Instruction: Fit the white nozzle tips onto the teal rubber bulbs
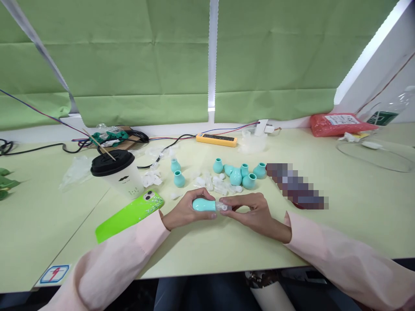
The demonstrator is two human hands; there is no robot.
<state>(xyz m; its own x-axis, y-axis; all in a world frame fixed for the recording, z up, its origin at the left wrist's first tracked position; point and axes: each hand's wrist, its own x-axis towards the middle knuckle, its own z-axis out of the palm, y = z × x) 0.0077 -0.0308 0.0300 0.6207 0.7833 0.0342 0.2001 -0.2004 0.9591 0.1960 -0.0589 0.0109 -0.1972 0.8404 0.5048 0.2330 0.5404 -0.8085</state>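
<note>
My left hand [188,210] is wrapped round a glossy turquoise squeeze bulb [203,204], which lies sideways with its neck to the right. At that neck sits a clear plastic tip [223,207], pinched between the thumb and fingers of my right hand [254,211]. The tip meets the bulb's opening; how deep it sits I cannot tell. Behind my hands stand several more turquoise bulbs [249,181] with open necks, and one bulb [179,179] at the left. Small clear and white plastic pieces [220,185] are strewn between them.
At the left are a white paper cup [128,183] with a black lid and stick, and a bright green phone [129,216]. Farther back lie a yellow power strip [216,140] and cables. A pixelated dark object [296,185] and red package [340,124] are at the right.
</note>
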